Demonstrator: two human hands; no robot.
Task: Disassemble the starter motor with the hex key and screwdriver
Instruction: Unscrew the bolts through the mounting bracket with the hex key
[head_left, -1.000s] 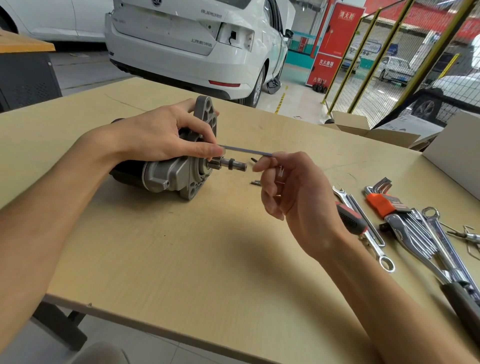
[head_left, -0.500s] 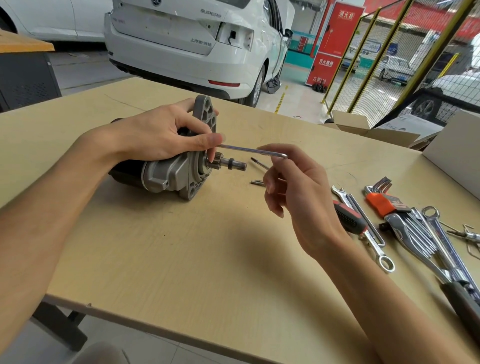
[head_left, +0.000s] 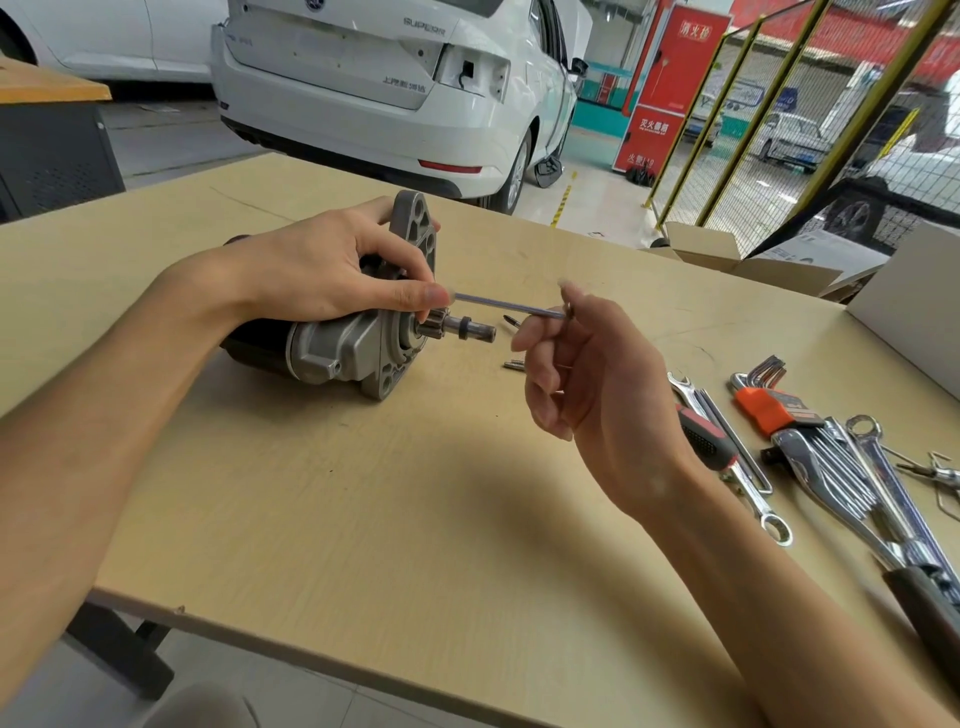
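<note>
Early stage: left hand (head_left: 322, 270) grips intact grey cast-aluminium starter motor (head_left: 358, 343), right hand (head_left: 587, 364) pinches thin steel hex key (head_left: 509, 306); two loose screws (head_left: 511, 343) out, housing unopened.

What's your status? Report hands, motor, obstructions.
Left hand grips starter motor on table. Right hand pinches hex key, set into the flange. Nothing blocking.

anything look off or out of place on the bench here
Only minor: two small loose screws lie on the bare table beside the starter motor, uncontained and free to roll. The white car behind lacks a tail light.
</note>
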